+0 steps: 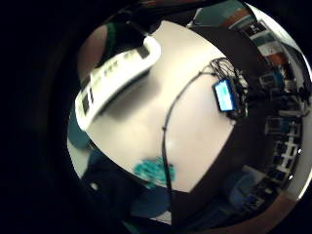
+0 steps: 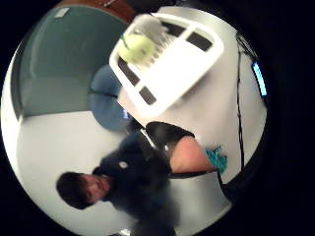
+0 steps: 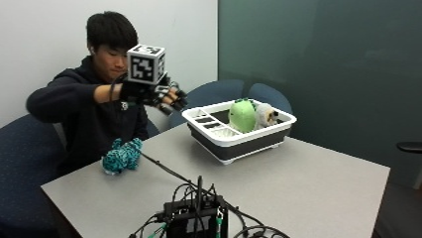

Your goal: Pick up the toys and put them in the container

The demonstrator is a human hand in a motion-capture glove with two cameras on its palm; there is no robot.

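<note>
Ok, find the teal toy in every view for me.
Outside view: teal toy lies on the table near the person, apart from the basket.
Little finger side palm view: it lies at the table edge, beside the black cable.
Thumb side palm view: only part shows, past the hand.
Shared landmark: the white-rimmed basket, in all three views.

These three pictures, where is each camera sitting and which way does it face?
Outside view: across the table, facing the seated person; shows the raised gloved right hand.
Thumb side palm view: on that palm, looking at the white container and the person's arm.
Little finger side palm view: same palm, looking down at the tabletop, with a dark sleeve at its edge.
Shared: all three show the container and the teal toy.
</note>
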